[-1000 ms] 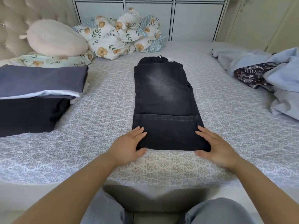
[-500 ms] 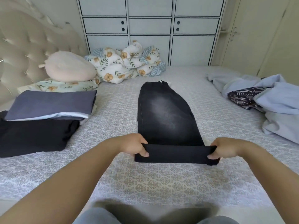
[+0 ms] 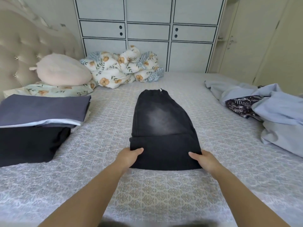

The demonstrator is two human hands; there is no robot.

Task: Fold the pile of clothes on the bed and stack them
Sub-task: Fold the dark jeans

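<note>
The bed (image 3: pixel 164 194) fills the view under a patterned grey cover. At 9 o'clock sits a stack (image 3: pixel 37 122) of folded clothes, grey over black. At 3 o'clock lies the unfolded pile (image 3: pixel 270 112), pale blue with a dark print piece. At 11 o'clock a pink pillow (image 3: pixel 62 69) rests beside a floral quilt (image 3: pixel 121 68). In the centre lie black jeans (image 3: pixel 162 122), their near end doubled over. The left hand (image 3: pixel 129 157) and right hand (image 3: pixel 203 158) each grip a corner of that fold.

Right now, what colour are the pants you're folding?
Black, with a faded grey patch in the middle of the pants; the head view shows it.
</note>
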